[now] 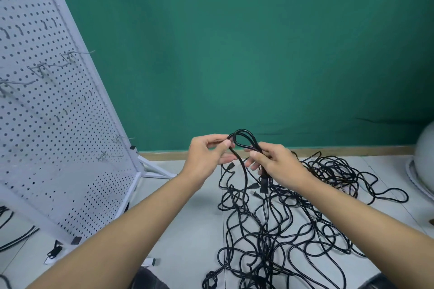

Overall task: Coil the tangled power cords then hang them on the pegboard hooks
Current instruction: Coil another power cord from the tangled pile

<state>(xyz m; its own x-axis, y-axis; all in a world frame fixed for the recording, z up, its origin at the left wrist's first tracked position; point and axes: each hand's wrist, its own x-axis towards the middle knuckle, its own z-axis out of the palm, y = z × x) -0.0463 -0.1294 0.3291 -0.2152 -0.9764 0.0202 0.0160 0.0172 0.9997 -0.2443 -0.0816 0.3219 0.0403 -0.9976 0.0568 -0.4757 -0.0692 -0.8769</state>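
A tangle of black power cords [277, 220] is spread over the pale floor in front of me. I hold a small doubled loop of one cord [244, 139] above the heap. My left hand [207, 155] pinches the loop's left side between thumb and fingers. My right hand [273, 161] grips the gathered strands on the right, with a black plug [264, 184] hanging just below it. The white pegboard [54, 124] stands tilted at the left, with several bare metal hooks [77, 54] sticking out.
A green backdrop [258, 54] hangs behind the floor. A white rounded object [425, 162] sits at the right edge. More black cord [14, 239] lies on the floor left of the pegboard's foot, along with a small black and white clip [54, 252].
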